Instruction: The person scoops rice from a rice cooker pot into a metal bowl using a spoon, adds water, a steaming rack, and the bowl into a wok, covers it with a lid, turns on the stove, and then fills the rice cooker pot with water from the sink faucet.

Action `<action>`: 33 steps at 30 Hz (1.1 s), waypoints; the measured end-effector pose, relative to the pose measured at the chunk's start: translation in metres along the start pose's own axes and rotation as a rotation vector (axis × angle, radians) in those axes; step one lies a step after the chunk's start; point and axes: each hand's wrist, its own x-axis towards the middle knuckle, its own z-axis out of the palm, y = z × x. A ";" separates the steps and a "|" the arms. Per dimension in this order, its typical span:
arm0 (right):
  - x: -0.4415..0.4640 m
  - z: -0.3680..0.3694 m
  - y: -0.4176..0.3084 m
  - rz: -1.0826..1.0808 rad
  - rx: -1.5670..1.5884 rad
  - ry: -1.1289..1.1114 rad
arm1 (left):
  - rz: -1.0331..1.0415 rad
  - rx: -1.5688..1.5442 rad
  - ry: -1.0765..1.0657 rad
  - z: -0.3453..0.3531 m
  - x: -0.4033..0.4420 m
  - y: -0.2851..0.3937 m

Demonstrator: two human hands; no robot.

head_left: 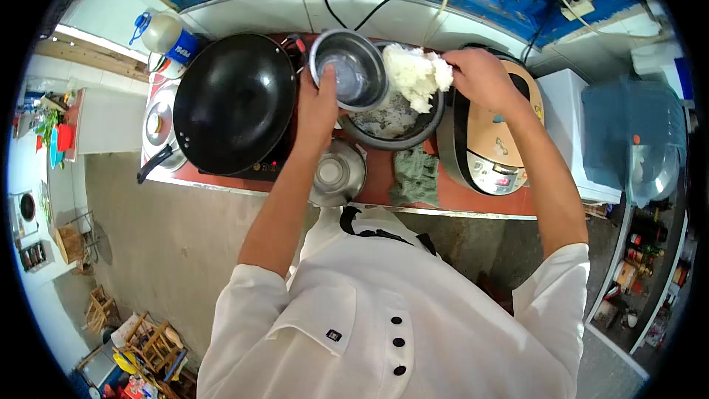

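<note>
Currently, the red worktop (459, 193) is offering little open room: bare strips are showing on both sides of the green cloth (415, 176), which is lying near the front edge. A second steel bowl (338, 170) is sitting left of the cloth, reaching that same edge. On the left, the black wok (235, 107) is filling most of the space, its handle pointing toward the lower left; on the right, the rice cooker (496, 122) is closing off the side. The tiled wall (258, 13) is bounding the rear.

The steel bowl (349, 70) is being held between wok and dark pot (434, 131), overlapping the pot's left rim in view. Its mouth is facing up toward the camera; being round, it is showing no clear long axis. The left hand (317, 111) is gripping it, fingers clamping its near-left wall, thumb lying over the rim.

The white clump (413, 77) is appearing over the pot, just right of the held bowl, its long axis running from upper left to lower right. The right hand (484, 80) is meeting its right edge, fingers curling; what they are gripping cannot be told.
</note>
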 end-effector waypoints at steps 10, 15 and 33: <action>-0.020 0.074 -0.068 -0.038 -0.393 0.231 | -0.247 -0.147 -0.107 0.036 -0.002 -0.036; -0.041 0.057 -0.067 -0.070 -0.363 0.273 | -0.233 -0.161 -0.108 0.026 -0.004 -0.044; -0.002 0.079 -0.050 0.516 -0.194 -0.239 | 0.196 -0.524 0.050 -0.009 0.068 -0.041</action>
